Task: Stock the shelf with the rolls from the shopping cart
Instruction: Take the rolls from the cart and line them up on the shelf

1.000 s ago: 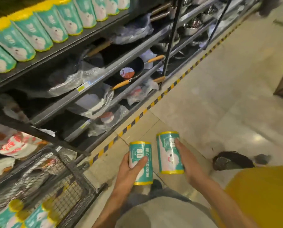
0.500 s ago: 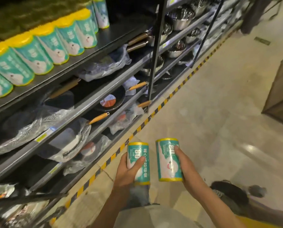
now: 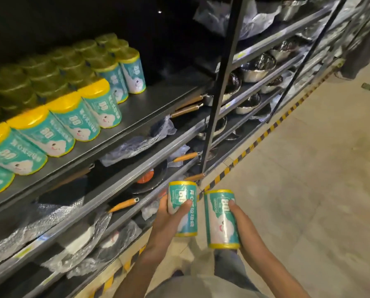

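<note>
Shelf [image 3: 136,110] rear rolls [image 3: 57,67] dim, fingers [image 3: 163,204] behind left roll [image 3: 183,208] hidden

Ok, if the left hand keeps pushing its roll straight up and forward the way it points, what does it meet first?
Probably the front edge of the pan shelf just above the left hand and its roll, not the roll shelf higher up. Depth is unclear, so it may pass in front.
</note>
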